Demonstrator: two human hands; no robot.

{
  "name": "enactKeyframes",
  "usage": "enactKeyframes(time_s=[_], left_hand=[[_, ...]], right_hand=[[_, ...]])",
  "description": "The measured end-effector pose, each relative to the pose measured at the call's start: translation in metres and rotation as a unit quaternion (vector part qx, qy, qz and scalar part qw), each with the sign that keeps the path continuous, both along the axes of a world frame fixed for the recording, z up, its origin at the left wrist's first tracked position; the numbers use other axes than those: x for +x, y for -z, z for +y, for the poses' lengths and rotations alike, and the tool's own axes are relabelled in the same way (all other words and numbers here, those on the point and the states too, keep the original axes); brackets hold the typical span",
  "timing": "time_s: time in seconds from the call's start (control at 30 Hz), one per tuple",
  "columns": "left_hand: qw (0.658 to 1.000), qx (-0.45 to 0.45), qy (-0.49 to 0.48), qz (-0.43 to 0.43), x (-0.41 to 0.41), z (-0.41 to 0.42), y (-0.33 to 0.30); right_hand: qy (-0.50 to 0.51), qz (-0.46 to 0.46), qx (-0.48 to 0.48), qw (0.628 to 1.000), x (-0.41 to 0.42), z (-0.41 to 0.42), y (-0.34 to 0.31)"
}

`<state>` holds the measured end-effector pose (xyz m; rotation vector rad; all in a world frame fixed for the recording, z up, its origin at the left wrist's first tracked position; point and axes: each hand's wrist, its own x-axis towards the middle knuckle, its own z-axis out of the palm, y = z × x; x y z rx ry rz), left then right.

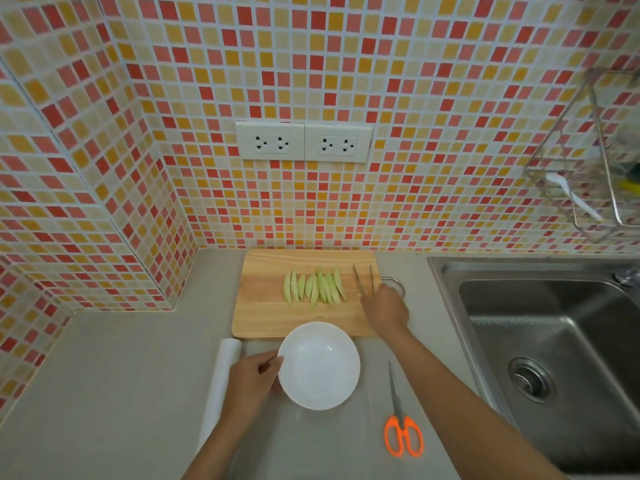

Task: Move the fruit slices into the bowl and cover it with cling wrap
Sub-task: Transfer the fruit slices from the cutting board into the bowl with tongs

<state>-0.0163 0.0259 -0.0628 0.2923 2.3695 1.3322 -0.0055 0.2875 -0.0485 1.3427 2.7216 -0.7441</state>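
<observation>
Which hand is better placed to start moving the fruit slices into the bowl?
The right hand. It is on the tongs on the cutting board, just right of the fruit slices. The left hand is at the rim of the empty bowl.

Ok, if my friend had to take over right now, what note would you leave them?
Left hand holds the rim of the white bowl, which is empty.
Right hand is on the tongs lying on the cutting board; the grip is unclear.
Fruit slices are all on the board.
Cling wrap roll lies left of the bowl, scissors to its right.
Done: nothing moved yet. Left: move slices, then cover the bowl.
</observation>
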Motion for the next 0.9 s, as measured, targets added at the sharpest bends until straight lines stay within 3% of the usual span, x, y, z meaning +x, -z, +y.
enactKeyframes(time_s=[0.17, 0.37, 0.5, 0.63, 0.9], left_hand=[[1.0, 0.017, -0.005, -0.001, 0.0, 0.001, -0.001], [1.0, 0.01, 0.004, 0.0, -0.003, 0.002, 0.002], [1.0, 0.014, 0.006, 0.003, -0.005, 0.001, 0.005], [1.0, 0.009, 0.004, 0.0, -0.007, 0.001, 0.006], [1.0, -0.006, 0.012, 0.009, -0.01, 0.003, 0.009]], right_hand=[[-0.018, -0.091, 0.036, 0.995, -0.026, 0.009, 0.015], [0.018, -0.009, -0.004, 1.0, -0.029, 0.009, 0.017], [-0.027, 0.05, -0.023, 0.998, -0.016, -0.01, 0.004], [-0.078, 0.021, -0.019, 0.997, -0.006, -0.027, 0.004], [-0.059, 0.009, -0.034, 0.998, -0.011, -0.031, 0.002]])
